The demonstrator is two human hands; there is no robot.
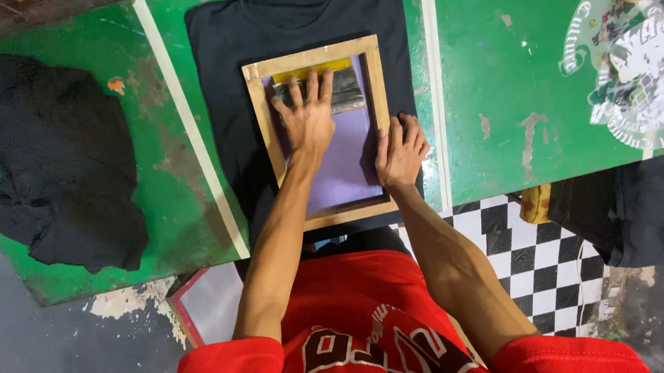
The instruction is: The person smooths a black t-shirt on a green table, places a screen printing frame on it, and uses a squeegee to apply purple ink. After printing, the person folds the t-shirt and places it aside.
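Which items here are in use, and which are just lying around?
In use: left hand pressing squeegee inside wooden screen frame; right hand on the frame's right edge; black T-shirt beneath.

Idle: heap of black cloth, printed white design, green table.

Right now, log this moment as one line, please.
left hand pressing squeegee inside wooden screen frame | right hand bracing frame edge | frame on black shirt | green table

A heap of black cloth [50,159] is lying on the green worktop [511,80] at left. A white printed design [639,71] is showing at right. Checkered floor [532,266] is showing below.
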